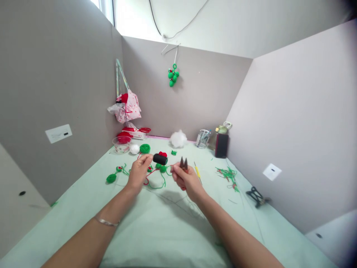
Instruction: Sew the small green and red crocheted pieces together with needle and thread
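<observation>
My left hand (pixel 139 171) is closed on the end of a spool of black thread (pixel 160 159), held above the table. In my right hand (pixel 185 176) is a pair of thread snips (pixel 183 163), dark blades pointing up and slightly apart, the handle mostly hidden by my fingers. My right thumb and forefinger are pinched together; any thread between them is too fine to make out. Below and behind the spool lie small green crocheted balls (pixel 163 169) and a red piece (pixel 162 153). A loose green yarn tail (pixel 160 187) curls on the cloth between my hands.
A yellow-handled crochet hook (pixel 198 172) and yarn scraps (pixel 228 176) lie to the right, with a black stand (pixel 257 196) beyond. At the back are white stuffing (pixel 178 139), a pen cup (pixel 203 139), a phone-like black object (pixel 221 146) and a clear tub (pixel 122 145). Grey panels (pixel 184 96) enclose the table.
</observation>
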Motion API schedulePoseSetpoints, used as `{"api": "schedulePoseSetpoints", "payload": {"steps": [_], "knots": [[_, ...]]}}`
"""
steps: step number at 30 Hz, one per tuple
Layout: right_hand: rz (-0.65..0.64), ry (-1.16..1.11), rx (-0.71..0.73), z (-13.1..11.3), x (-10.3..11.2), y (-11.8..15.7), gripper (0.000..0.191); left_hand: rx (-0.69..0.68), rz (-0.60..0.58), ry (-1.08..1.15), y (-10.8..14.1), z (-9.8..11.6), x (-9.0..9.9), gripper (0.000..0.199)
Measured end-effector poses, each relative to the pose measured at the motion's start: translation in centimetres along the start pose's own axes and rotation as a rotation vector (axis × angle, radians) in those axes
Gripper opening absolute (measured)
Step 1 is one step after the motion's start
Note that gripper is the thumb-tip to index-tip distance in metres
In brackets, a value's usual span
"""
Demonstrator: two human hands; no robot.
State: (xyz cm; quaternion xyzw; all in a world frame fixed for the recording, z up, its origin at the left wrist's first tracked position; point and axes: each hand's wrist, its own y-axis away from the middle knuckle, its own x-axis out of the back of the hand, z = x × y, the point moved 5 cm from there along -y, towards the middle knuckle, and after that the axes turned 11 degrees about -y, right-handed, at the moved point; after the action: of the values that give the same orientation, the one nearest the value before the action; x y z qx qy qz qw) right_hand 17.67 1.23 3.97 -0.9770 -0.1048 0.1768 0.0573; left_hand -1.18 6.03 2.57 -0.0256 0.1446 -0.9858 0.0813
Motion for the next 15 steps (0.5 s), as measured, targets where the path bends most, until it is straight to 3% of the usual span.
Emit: {"api": "schedulePoseSetpoints", "payload": {"steps": [5, 9, 12, 15], "knots": [[0.099, -0.017, 0.189, -4.6, 3.8, 0.3, 0.034, 0.100, 0.025, 0.274, -1.5, -0.4, 1.4, 0.029], [0.117, 0.065, 0.249, -6.1, 5.0, 0.7, 0.029, 0.208, 0.022, 0.439, -2.1, -1.0, 1.8, 0.031], [0.059, 0.227, 0.249, -5.9, 4.4, 1.0, 0.028, 0.149, 0.081, 0.332, -2.1, -0.7, 2.4, 0.034], [-0.042, 0.271, 0.222, -5.6, 3.5, 1.4, 0.027, -0.046, 0.193, 0.026, -1.7, 0.8, 3.3, 0.025]]}}
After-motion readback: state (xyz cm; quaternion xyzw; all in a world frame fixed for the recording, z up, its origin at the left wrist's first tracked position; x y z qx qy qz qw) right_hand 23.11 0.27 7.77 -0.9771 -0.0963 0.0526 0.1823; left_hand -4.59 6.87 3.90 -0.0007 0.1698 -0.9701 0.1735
